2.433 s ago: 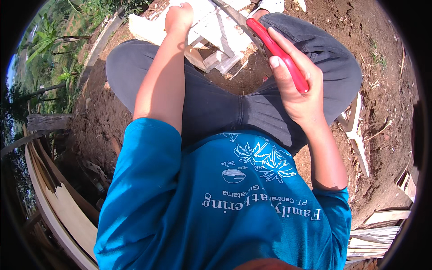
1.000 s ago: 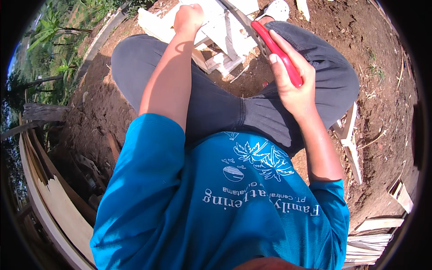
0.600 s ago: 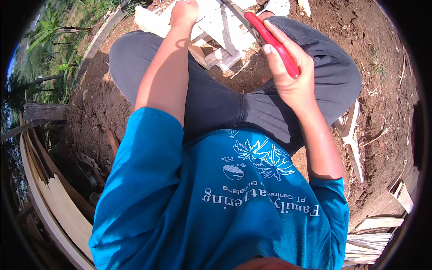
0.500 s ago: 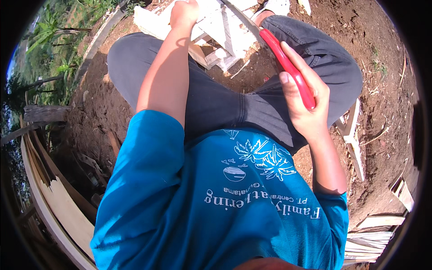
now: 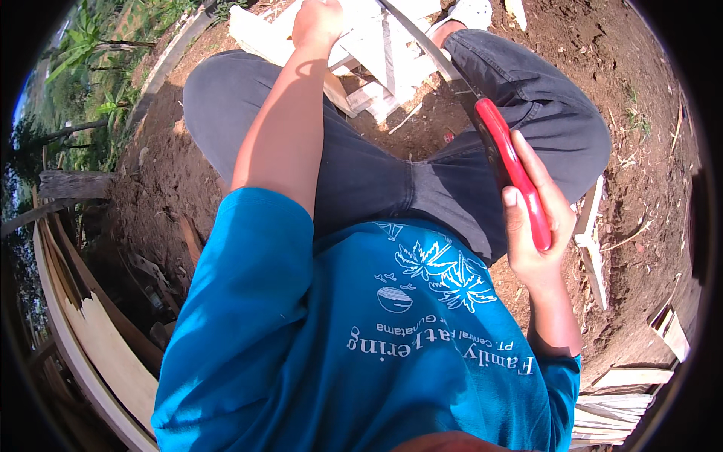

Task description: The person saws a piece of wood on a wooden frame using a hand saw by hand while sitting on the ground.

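Note:
My right hand (image 5: 538,226) is wrapped round the red handle (image 5: 512,169) of a hand saw, its index finger stretched along the grip. The saw's long metal blade (image 5: 422,38) slants up and left over the bright pale wood, and its far end leaves the top of the view. At the top edge, my left hand (image 5: 318,22) is closed and pressed onto a pale board (image 5: 260,30); its fingertips are mostly out of sight. Glare hides where blade and wood meet. Several pale wood pieces (image 5: 373,96) lie stacked between my bent legs.
My knees in dark trousers (image 5: 233,105) flank the wood. Long planks (image 5: 113,339) curve along the lower left. Wood strips (image 5: 614,414) are piled at the lower right, and offcuts (image 5: 593,248) lie on the brown soil beside my right leg. Green plants (image 5: 79,53) grow at the upper left.
My right hand has drawn the saw back toward me and to the right, exposing more of the blade. The left hand stays at nearly the same spot on the wood.

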A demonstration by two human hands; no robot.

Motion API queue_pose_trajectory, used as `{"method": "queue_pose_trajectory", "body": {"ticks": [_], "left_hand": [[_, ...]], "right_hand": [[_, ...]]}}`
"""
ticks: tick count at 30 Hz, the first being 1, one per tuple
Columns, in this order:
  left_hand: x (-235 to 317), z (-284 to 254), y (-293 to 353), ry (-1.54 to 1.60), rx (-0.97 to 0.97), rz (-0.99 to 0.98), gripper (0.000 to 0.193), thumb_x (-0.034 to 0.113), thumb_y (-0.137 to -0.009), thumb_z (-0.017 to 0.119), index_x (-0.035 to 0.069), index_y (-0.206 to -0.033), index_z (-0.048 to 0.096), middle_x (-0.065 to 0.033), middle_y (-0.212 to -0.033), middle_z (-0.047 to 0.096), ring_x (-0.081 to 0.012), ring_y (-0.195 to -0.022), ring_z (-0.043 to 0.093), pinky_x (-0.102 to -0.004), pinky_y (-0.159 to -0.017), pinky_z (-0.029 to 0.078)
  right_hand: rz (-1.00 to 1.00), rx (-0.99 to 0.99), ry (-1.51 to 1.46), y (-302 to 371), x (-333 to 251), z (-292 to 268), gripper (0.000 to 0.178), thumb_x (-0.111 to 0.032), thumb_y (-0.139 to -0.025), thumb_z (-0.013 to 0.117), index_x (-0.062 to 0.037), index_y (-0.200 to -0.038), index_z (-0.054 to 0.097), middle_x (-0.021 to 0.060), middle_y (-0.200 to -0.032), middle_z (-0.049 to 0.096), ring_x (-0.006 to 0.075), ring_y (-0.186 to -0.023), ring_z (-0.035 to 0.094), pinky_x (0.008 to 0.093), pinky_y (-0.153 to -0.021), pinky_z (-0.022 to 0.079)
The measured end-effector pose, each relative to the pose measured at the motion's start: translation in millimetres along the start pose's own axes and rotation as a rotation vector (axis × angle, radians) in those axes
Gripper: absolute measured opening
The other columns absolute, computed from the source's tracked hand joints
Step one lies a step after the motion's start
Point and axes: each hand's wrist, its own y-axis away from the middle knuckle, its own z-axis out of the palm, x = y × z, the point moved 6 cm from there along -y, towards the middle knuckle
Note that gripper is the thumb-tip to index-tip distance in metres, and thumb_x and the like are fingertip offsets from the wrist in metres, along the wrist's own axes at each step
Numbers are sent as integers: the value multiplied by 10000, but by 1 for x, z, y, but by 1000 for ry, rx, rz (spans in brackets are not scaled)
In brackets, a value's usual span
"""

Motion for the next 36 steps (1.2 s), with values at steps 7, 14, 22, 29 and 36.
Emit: {"method": "queue_pose_trajectory", "body": {"ticks": [7,14,22,29,36], "left_hand": [[5,2,-6,9,-48,17,585,392,-923,457,-120,-1034,716,-336,-1081,706,-445,-1101,682,-459,-998,491],[17,-1,4,-49,-4,46,586,396,-915,468,-120,-1035,717,-343,-1071,705,-446,-1097,684,-452,-995,492],[-3,-1,-10,55,-56,1,583,366,-907,513,-144,-1149,659,-343,-1158,689,-438,-1137,678,-475,-1001,509],[-1,11,-25,38,-104,-1,592,364,-910,498,-136,-1196,631,-339,-1192,679,-426,-1180,659,-469,-1026,488],[6,3,-6,6,-48,14,563,364,-911,494,-122,-1131,676,-332,-1181,687,-435,-1155,669,-462,-1026,491]], "right_hand": [[117,-42,-31,-42,7,28,474,-224,-1006,683,-38,-1433,593,165,-1281,705,128,-1101,645,301,-988,491],[98,-19,-54,-40,10,22,475,-145,-969,719,-53,-1421,606,158,-1237,729,131,-1103,670,281,-958,502],[101,-61,-15,-16,-3,1,460,-174,-999,672,-39,-1433,598,128,-1211,727,117,-1049,659,272,-944,494],[-141,53,-107,-70,18,44,472,-23,-939,665,-54,-1406,609,106,-964,754,82,-817,661,239,-770,525],[108,-40,-62,-17,-6,-2,470,36,-930,656,-37,-1392,625,54,-957,757,55,-855,669,223,-815,513]]}}
